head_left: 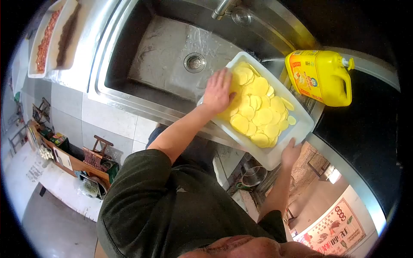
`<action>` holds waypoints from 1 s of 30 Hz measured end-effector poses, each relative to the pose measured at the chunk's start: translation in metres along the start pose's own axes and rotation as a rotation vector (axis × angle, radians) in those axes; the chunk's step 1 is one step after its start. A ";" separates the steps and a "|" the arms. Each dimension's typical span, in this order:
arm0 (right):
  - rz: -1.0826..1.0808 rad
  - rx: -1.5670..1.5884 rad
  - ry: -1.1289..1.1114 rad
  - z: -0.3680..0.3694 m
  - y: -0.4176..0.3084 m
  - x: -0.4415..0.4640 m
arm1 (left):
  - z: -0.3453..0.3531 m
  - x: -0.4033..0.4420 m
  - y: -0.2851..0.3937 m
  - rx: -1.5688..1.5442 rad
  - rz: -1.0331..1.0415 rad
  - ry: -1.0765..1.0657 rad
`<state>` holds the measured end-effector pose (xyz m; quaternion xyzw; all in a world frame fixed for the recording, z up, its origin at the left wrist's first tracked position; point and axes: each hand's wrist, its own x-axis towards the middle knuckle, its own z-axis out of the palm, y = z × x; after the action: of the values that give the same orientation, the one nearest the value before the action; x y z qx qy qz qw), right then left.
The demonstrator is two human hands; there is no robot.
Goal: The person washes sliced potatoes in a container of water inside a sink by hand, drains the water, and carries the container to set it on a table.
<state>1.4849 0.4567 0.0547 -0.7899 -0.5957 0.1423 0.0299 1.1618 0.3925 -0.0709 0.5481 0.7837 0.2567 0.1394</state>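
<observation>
A white rectangular plastic tray [303,122] sits tilted across the front right corner of the sink [144,56], full of thin yellow slices [258,112] that look like potato. My left hand [218,91] lies flat over the slices at the tray's left end, fingers stretched out and thumb apart. At the opposite, near right corner, my right hand [291,153] grips the tray's rim, with part of its fingers hidden under it. Wet streaks show on the sink floor around the round drain [195,62].
A yellow pump jug [318,77] stands right of the sink, beside a black surface [365,129]. The faucet [221,9] is at the back. Two long containers [47,38] with food sit at the upper left. A metal pot [254,175] is below the tray.
</observation>
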 end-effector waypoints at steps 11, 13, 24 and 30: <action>-0.052 0.010 0.003 -0.010 -0.011 -0.006 | 0.012 0.028 -0.021 -0.414 -0.657 -0.282; -0.075 0.010 -0.007 -0.013 -0.009 -0.008 | 0.015 0.031 -0.024 -0.422 -0.697 -0.285; -0.100 0.097 -0.012 -0.024 -0.022 -0.011 | -0.002 0.042 -0.025 -0.373 -0.796 -0.405; -0.185 0.147 -0.044 -0.040 -0.029 -0.011 | -0.004 0.041 -0.024 -0.318 -0.773 -0.390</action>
<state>1.4653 0.4598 0.1014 -0.7241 -0.6544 0.1994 0.0877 1.1265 0.4232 -0.0783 0.2255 0.8406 0.1950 0.4522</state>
